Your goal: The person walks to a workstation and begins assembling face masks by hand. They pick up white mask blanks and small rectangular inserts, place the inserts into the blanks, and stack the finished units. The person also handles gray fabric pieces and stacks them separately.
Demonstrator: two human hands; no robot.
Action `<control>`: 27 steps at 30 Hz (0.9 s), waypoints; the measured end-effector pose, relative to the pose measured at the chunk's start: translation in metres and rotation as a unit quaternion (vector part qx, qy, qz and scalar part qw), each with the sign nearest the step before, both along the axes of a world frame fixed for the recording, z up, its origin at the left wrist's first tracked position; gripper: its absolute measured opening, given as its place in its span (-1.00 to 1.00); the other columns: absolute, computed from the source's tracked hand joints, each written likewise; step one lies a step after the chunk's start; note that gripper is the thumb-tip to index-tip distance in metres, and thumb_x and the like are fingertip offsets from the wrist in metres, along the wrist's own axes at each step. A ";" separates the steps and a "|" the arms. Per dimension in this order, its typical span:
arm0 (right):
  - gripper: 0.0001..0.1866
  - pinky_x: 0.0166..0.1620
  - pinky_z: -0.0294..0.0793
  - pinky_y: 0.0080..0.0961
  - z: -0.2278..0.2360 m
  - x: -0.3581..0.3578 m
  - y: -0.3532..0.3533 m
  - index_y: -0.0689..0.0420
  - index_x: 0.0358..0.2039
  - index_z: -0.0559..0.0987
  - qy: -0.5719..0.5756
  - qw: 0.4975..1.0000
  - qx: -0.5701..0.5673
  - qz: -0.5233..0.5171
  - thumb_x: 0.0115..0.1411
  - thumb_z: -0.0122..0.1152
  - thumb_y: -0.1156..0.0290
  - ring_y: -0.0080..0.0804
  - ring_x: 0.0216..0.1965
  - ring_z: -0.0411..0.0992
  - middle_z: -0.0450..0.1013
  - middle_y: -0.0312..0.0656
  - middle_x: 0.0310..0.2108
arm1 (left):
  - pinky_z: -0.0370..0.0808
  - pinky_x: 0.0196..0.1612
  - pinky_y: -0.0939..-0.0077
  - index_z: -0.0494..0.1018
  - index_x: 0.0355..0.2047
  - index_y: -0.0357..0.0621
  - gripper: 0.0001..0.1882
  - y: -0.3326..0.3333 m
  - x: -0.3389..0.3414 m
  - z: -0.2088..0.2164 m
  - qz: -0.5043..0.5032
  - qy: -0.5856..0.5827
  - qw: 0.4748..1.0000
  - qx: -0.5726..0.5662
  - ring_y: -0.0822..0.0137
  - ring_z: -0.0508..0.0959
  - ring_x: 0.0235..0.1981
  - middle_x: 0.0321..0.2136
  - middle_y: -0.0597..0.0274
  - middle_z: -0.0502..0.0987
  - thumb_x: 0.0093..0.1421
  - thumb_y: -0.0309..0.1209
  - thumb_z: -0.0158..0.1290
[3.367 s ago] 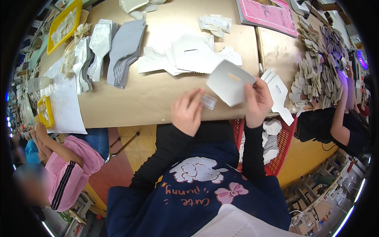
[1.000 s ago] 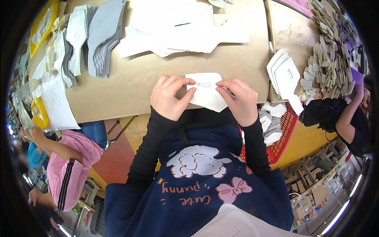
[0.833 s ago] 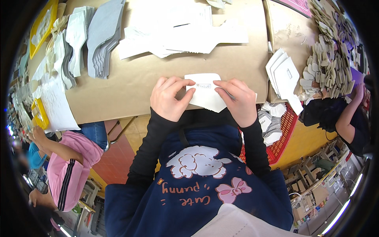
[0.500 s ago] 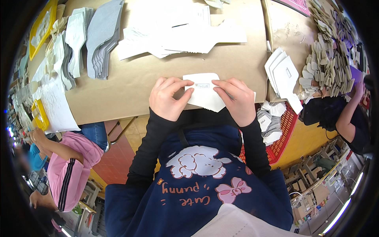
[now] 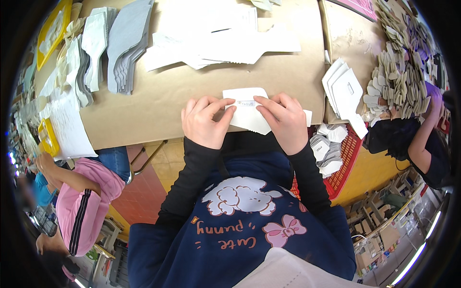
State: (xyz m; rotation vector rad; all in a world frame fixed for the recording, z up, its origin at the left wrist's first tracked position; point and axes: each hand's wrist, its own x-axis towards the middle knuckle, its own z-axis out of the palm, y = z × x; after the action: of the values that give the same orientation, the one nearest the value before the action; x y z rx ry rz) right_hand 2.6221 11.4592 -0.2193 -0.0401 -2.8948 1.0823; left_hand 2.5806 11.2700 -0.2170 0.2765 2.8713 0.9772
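Observation:
A white flat cut piece [image 5: 247, 120] with a pale handle-like end showing beyond my right wrist lies at the near edge of the table, in front of me. Across it sits a small rectangular printed label [image 5: 247, 103]. My left hand [image 5: 207, 120] has thumb and forefinger closed in at the label's left end. At the label's right end, my right hand [image 5: 283, 120] does the same, its fingertips pressing near the corner. Both hands rest over the piece, the other fingers curled.
Stacks of grey pieces [image 5: 127, 48] and white pieces [image 5: 94, 43] lie at left, more white pieces [image 5: 259, 45] at the back. Labelled pieces [image 5: 346, 86] fan out at right. A red basket [image 5: 346, 158] of pieces stands below. A person in pink [image 5: 91, 201] sits at left.
My right fingertips have shifted slightly left, closer to the label. More of the piece's handle-like end shows beside my right hand. The left hand is nearly still.

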 end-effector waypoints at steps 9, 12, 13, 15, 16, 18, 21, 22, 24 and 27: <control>-0.73 -0.25 0.44 -0.36 0.001 -0.007 -0.004 -0.01 -0.26 0.72 0.005 1.000 -0.022 -0.016 -0.05 0.45 0.45 -0.25 -0.30 0.42 0.40 -0.18 -0.16 | 0.31 -0.19 0.41 0.70 -0.38 0.08 -0.89 -0.003 -0.001 -0.004 0.019 -0.040 0.998 0.034 0.36 0.44 -0.35 -0.51 0.47 0.53 0.03 -0.35 0.31; -0.72 -0.23 0.41 -0.35 0.003 -0.011 -0.006 -0.07 -0.26 0.73 0.014 1.000 -0.008 -0.013 -0.07 0.46 0.41 -0.25 -0.20 0.41 0.40 -0.21 -0.12 | 0.30 -0.14 0.38 0.70 -0.36 0.10 -0.86 -0.002 0.000 -0.003 0.025 -0.054 0.998 0.036 0.35 0.43 -0.32 -0.47 0.45 0.51 0.01 -0.34 0.32; -0.71 -0.22 0.40 -0.35 0.004 -0.012 -0.007 -0.09 -0.26 0.74 0.015 1.000 -0.003 -0.009 -0.07 0.47 0.39 -0.26 -0.16 0.40 0.40 -0.23 -0.11 | 0.29 -0.12 0.37 0.71 -0.36 0.12 -0.86 -0.002 0.001 -0.002 0.032 -0.062 0.997 0.040 0.34 0.42 -0.30 -0.45 0.45 0.50 0.01 -0.32 0.33; -0.71 -0.14 0.32 -0.32 0.006 -0.014 -0.010 -0.18 -0.25 0.74 0.009 0.999 0.044 -0.003 -0.08 0.47 0.33 -0.26 -0.07 0.36 0.40 -0.28 -0.07 | 0.24 -0.05 0.30 0.71 -0.36 0.20 -0.84 -0.001 0.003 -0.001 0.053 -0.037 0.998 -0.015 0.31 0.39 -0.21 -0.36 0.44 0.45 -0.02 -0.28 0.35; -0.70 -0.10 0.28 -0.30 0.006 -0.015 -0.011 -0.22 -0.25 0.75 0.006 0.998 0.068 0.001 -0.08 0.47 0.30 -0.26 -0.03 0.34 0.39 -0.30 -0.05 | 0.22 -0.02 0.27 0.71 -0.36 0.23 -0.83 -0.001 0.003 -0.001 0.062 -0.028 0.997 -0.040 0.30 0.38 -0.17 -0.31 0.43 0.42 -0.03 -0.25 0.36; -0.71 -0.03 0.18 -0.24 0.007 -0.018 -0.015 -0.29 -0.24 0.75 0.015 0.997 0.078 0.008 -0.06 0.46 0.24 -0.26 0.05 0.28 0.38 -0.34 -0.01 | 0.12 0.03 0.17 0.70 -0.36 0.28 -0.82 -0.001 0.003 -0.002 0.073 -0.034 0.996 -0.037 0.27 0.30 -0.06 -0.22 0.41 0.34 -0.04 -0.21 0.37; -0.72 0.03 0.07 -0.12 0.006 -0.023 -0.022 -0.34 -0.24 0.75 0.016 0.997 0.069 0.018 -0.04 0.45 0.18 -0.24 0.13 0.20 0.37 -0.37 0.04 | 0.04 0.08 0.10 0.70 -0.36 0.31 -0.81 -0.003 0.003 -0.005 0.078 -0.053 0.995 -0.021 0.24 0.24 0.02 -0.15 0.39 0.29 -0.05 -0.18 0.37; -0.73 0.04 0.05 -0.08 0.005 -0.024 -0.023 -0.35 -0.24 0.75 0.014 0.998 0.061 0.026 -0.04 0.45 0.16 -0.23 0.15 0.18 0.37 -0.37 0.06 | 0.03 0.09 0.09 0.70 -0.36 0.32 -0.81 -0.003 0.002 -0.006 0.081 -0.053 0.995 -0.011 0.24 0.23 0.03 -0.14 0.39 0.29 -0.05 -0.18 0.37; -0.73 0.08 0.01 -0.01 0.004 -0.025 -0.021 -0.37 -0.25 0.75 0.009 0.997 0.066 0.028 -0.04 0.46 0.13 -0.19 0.22 0.12 0.36 -0.40 0.08 | 0.02 0.10 0.10 0.70 -0.36 0.33 -0.81 -0.003 0.002 -0.008 0.085 -0.051 0.995 -0.019 0.25 0.23 0.04 -0.14 0.40 0.29 -0.05 -0.17 0.37; -0.72 0.15 -0.06 0.07 0.006 -0.023 -0.012 -0.39 -0.26 0.75 -0.003 0.996 0.088 0.026 -0.06 0.47 0.10 -0.12 0.29 0.03 0.35 -0.43 0.11 | 0.01 0.11 0.10 0.70 -0.39 0.35 -0.84 -0.003 0.002 -0.008 0.089 -0.054 0.994 -0.019 0.26 0.23 0.04 -0.13 0.41 0.29 -0.04 -0.16 0.37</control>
State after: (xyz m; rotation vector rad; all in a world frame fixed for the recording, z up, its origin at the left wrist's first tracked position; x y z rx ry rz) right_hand 2.5996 11.4477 -0.2138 0.0386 -2.9992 0.8317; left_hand 2.5826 11.2669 -0.2245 -0.0349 2.8494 0.9325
